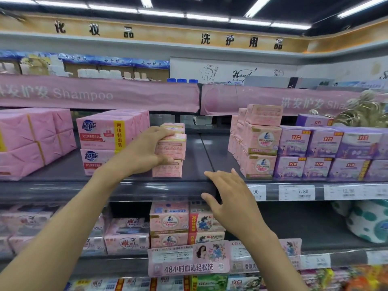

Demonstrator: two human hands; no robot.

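Stacking looks barely begun: the left hand (147,149) grips a small pink cardboard soap box (175,147) on top of a short stack (168,170) on the dark grey metal shelf (196,160), while the right hand (231,198) hovers open-fingered at the shelf edge.

A shop's toiletries aisle: dark shelves (195,156) stacked with soap boxes (172,147), price tags (296,192) along the shelf edges, pink Shampoo banners (98,94), and department signs (241,39) on the wall under strip lights (161,13).
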